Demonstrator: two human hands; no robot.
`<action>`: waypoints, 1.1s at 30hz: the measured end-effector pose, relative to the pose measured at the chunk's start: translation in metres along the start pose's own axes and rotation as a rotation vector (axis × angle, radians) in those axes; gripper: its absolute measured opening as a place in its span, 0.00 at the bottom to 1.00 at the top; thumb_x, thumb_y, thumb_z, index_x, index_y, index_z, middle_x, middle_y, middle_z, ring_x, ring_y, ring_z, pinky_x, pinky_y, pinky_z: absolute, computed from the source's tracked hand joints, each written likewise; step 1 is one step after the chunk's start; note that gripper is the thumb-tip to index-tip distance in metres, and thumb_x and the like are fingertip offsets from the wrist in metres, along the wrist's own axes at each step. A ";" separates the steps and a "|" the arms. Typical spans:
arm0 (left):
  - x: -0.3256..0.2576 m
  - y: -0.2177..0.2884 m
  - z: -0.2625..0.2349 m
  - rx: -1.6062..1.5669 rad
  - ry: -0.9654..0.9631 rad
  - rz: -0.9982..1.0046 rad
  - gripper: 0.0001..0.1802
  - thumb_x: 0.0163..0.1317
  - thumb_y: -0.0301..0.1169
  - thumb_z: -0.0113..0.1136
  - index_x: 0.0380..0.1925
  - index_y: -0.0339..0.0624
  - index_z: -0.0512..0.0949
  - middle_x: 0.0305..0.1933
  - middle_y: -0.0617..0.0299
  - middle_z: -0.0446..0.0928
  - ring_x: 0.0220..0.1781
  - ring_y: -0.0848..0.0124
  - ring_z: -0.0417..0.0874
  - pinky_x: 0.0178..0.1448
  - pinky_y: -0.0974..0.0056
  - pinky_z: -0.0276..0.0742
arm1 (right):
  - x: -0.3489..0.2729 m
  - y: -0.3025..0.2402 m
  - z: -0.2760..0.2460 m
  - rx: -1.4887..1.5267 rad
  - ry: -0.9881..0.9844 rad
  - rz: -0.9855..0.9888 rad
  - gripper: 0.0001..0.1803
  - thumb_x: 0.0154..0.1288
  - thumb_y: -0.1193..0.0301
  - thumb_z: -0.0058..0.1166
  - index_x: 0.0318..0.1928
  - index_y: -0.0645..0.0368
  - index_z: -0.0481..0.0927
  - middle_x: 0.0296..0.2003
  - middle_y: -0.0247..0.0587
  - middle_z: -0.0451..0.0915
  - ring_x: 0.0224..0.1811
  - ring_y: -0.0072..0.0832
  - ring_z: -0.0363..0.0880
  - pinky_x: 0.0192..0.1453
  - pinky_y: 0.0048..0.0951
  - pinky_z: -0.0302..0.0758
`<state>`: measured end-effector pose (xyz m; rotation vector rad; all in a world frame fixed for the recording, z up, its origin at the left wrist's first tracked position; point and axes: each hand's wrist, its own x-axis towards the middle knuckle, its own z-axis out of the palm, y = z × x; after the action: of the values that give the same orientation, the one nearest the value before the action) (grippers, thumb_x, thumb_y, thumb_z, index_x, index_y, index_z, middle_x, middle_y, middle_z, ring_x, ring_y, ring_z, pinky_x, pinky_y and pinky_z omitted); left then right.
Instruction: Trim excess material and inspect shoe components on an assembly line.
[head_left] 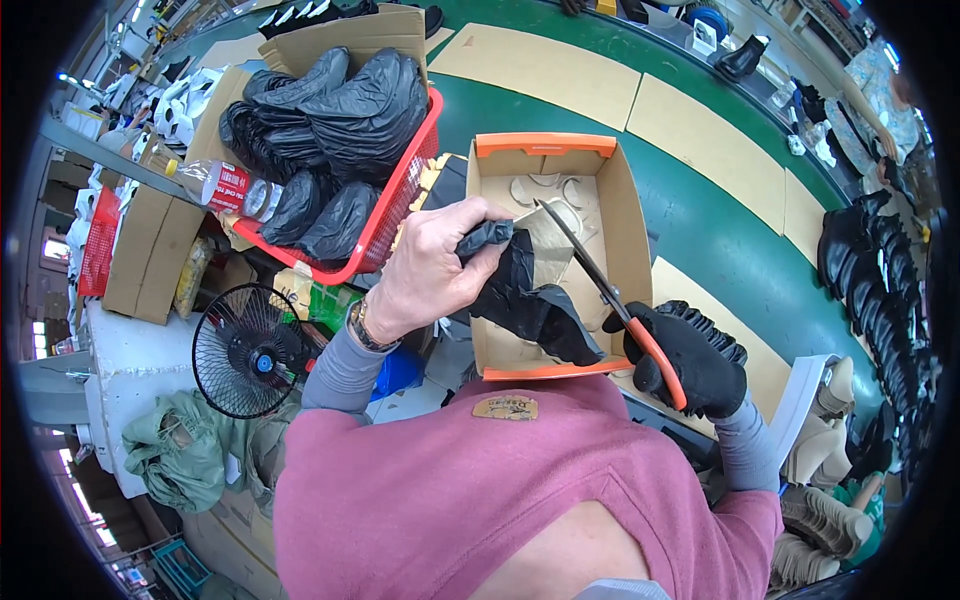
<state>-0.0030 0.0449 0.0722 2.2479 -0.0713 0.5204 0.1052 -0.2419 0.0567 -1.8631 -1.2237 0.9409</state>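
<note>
Scissors [600, 290] ran lower right to upper left, tips up-left over box [628, 215] | gripped at orange handles by gloved right hand [690, 360], fingers closed | black piece [520, 295] hung between hands, pinched at top by bare left hand [430, 265], long axis slanting down-right into box, blades just right of it

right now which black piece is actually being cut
The black piece pinched in the left hand over the cardboard box; the others lie piled in the red basket.
</note>
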 end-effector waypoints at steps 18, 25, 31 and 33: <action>0.001 0.000 -0.001 -0.047 -0.048 -0.020 0.10 0.51 0.20 0.62 0.36 0.32 0.79 0.28 0.50 0.80 0.29 0.59 0.85 0.34 0.63 0.77 | 0.003 0.013 0.015 0.057 0.124 0.122 0.30 0.51 0.48 0.70 0.33 0.64 0.75 0.18 0.45 0.72 0.18 0.31 0.69 0.27 0.35 0.64; 0.003 0.000 -0.005 -0.085 -0.058 -0.012 0.09 0.52 0.20 0.62 0.36 0.32 0.79 0.27 0.50 0.80 0.28 0.61 0.85 0.33 0.63 0.77 | 0.004 0.005 0.011 0.091 0.088 0.201 0.31 0.47 0.50 0.73 0.33 0.66 0.74 0.24 0.43 0.73 0.26 0.30 0.70 0.32 0.33 0.65; 0.000 0.005 -0.002 -0.117 -0.164 0.009 0.12 0.49 0.18 0.63 0.37 0.32 0.79 0.29 0.50 0.81 0.31 0.60 0.86 0.36 0.64 0.79 | 0.002 0.005 0.010 -0.001 0.034 0.058 0.36 0.53 0.45 0.65 0.46 0.67 0.74 0.24 0.41 0.73 0.26 0.32 0.72 0.33 0.34 0.68; 0.001 0.007 -0.002 -0.123 -0.131 0.030 0.13 0.50 0.18 0.63 0.38 0.32 0.79 0.29 0.50 0.82 0.32 0.59 0.87 0.36 0.64 0.79 | 0.004 0.004 0.015 0.083 0.047 -0.043 0.37 0.55 0.47 0.62 0.50 0.67 0.72 0.26 0.41 0.73 0.27 0.34 0.73 0.34 0.34 0.69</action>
<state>-0.0042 0.0418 0.0782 2.1605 -0.1993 0.3740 0.0950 -0.2372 0.0456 -1.7775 -1.1748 0.9054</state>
